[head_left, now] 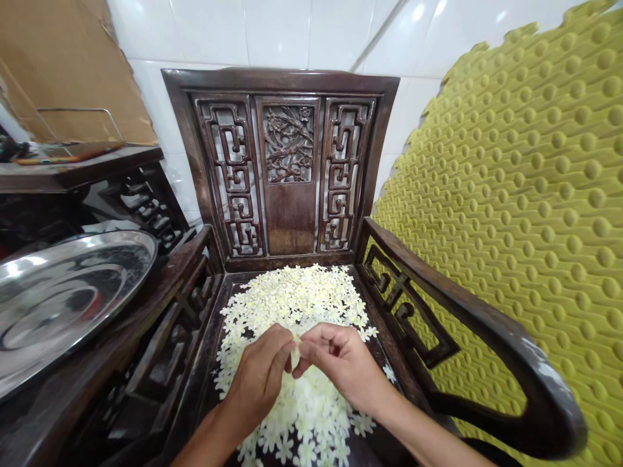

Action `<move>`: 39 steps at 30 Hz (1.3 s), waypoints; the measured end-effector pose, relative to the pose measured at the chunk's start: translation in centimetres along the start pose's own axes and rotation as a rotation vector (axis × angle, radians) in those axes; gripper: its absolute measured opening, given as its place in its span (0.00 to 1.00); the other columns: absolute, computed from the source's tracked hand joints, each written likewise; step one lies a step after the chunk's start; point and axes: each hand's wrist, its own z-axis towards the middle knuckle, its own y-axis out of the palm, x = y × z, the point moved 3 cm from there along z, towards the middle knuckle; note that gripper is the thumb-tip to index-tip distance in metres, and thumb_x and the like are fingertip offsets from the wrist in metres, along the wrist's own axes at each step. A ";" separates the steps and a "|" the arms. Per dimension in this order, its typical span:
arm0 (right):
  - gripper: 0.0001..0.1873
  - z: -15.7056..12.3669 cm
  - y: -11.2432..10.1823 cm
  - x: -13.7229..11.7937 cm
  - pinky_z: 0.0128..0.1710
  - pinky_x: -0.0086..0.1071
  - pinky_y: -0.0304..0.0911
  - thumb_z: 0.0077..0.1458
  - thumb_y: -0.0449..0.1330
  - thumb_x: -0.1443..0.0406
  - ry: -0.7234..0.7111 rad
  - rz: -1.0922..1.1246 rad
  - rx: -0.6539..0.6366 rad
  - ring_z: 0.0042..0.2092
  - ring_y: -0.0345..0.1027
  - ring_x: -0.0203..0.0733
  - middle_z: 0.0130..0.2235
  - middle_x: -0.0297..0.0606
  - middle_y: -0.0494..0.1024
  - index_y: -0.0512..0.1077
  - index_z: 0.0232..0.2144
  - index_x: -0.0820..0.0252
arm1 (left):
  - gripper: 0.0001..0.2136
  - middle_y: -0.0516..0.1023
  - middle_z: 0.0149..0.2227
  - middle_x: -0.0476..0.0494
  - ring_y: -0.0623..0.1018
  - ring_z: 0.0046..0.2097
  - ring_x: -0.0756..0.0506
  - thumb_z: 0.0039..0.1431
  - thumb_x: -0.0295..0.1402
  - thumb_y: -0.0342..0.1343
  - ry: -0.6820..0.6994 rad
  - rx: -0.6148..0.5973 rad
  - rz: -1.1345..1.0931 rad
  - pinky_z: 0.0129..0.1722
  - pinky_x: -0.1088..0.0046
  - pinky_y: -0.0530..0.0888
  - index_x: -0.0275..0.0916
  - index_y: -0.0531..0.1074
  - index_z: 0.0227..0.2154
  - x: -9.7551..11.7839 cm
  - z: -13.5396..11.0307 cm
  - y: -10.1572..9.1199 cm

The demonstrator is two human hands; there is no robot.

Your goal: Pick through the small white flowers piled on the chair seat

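A heap of small white flowers [296,305] covers the seat of a dark carved wooden armchair [287,162]. My left hand [260,376] and my right hand [341,360] meet just above the heap, near the seat's front. Both are closed in a pinch, fingertips touching, on one pale flower piece [294,353] held between them. Both forearms come in from the bottom edge, and flowers lie under and around them.
A large shiny metal tray [63,298] lies to the left of the chair's left armrest [160,305]. A yellow-green bumpy foam mat [525,194] leans behind the right armrest [467,318]. A dark shelf with cardboard [63,71] above it stands at the far left. White tiles form the wall.
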 end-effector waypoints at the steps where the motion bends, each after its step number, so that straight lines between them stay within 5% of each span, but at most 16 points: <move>1: 0.16 0.0 -0.1 -0.2 0.38 0.35 0.69 0.57 0.65 0.54 0.000 -0.040 -0.002 0.32 0.78 0.42 0.27 0.38 0.81 0.76 0.31 0.63 | 0.12 0.65 0.27 0.51 0.69 0.29 0.49 0.70 0.30 0.43 -0.012 -0.002 -0.013 0.32 0.72 0.65 0.42 0.62 0.28 0.0 0.0 0.1; 10: 0.15 -0.3 -0.6 0.2 0.33 0.30 0.67 0.61 0.60 0.56 -0.053 -0.239 0.064 0.31 0.77 0.40 0.25 0.36 0.80 0.76 0.30 0.61 | 0.13 0.65 0.27 0.51 0.69 0.30 0.49 0.70 0.32 0.43 -0.066 -0.013 -0.090 0.32 0.72 0.65 0.41 0.63 0.28 0.0 -0.1 0.5; 39: 0.14 0.0 -0.5 0.5 0.38 0.35 0.70 0.59 0.63 0.56 -0.023 -0.153 0.048 0.32 0.77 0.41 0.29 0.39 0.82 0.75 0.32 0.62 | 0.14 0.66 0.28 0.50 0.69 0.31 0.48 0.71 0.31 0.42 -0.048 -0.023 0.031 0.34 0.72 0.64 0.41 0.64 0.28 -0.1 0.0 0.2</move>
